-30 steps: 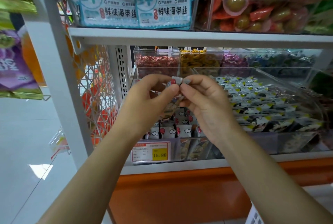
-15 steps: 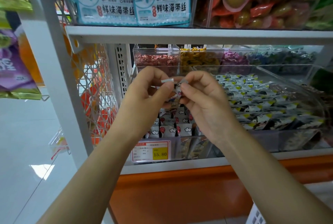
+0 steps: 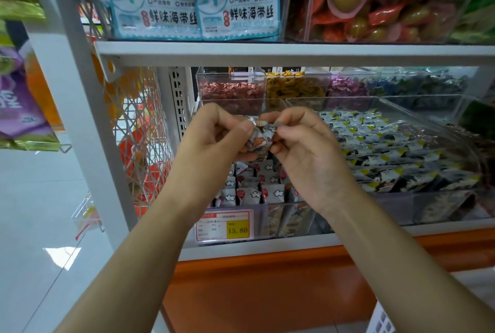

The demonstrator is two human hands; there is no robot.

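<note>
The head view showed both hands raised in front of a shop shelf, meeting over a small wrapped snack packet (image 3: 259,137). The left hand (image 3: 214,139) pinched the packet's left top edge between thumb and curled fingers, and the right hand (image 3: 308,150) pinched its right top corner in the same way, so the packet hung between the two thumbs, its white wrapper crumpled at the top. It was held in the air just above a clear bin (image 3: 270,214) packed with upright packets of the same white, cloud-printed kind. A price tag (image 3: 224,225) reading 15.80 sat on that bin's front wall. To the right, a wider clear tray (image 3: 428,118) held a heap of dark and white packets with yellow corners.
</note>
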